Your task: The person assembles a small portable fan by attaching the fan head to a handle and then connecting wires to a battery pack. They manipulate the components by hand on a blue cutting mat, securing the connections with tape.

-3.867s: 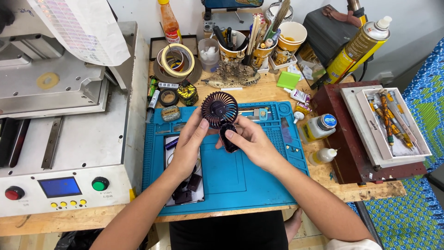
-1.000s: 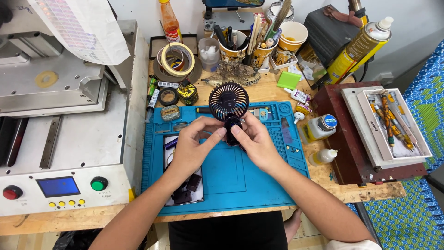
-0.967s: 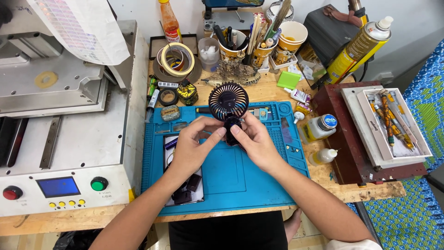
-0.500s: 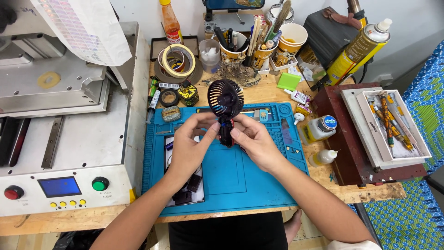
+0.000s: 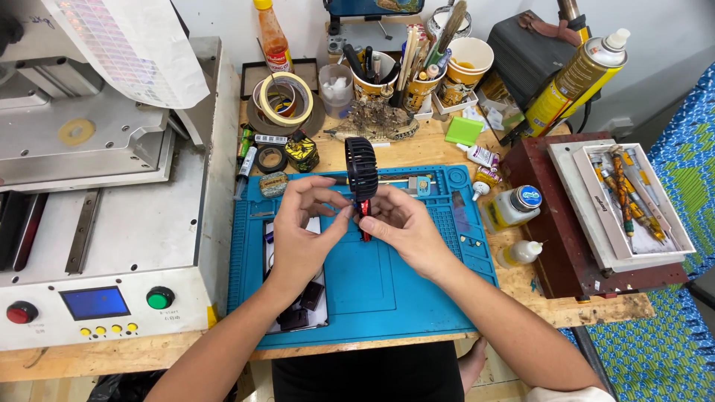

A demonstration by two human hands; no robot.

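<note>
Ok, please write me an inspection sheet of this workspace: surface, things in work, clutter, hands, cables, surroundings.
Surface: blue work mat on a wooden bench.
Things in work: small black handheld fan, turned edge-on to the camera, held above the mat.
Clutter: tape rolls, cups of tools, spray can, two white bottles, tray of tools, a phone-like device on the mat.
Hands: left hand and right hand both grip the fan's handle.
Cables: nothing seen.
Surroundings: grey machine with screen and buttons at left; blue patterned cloth at right.
</note>
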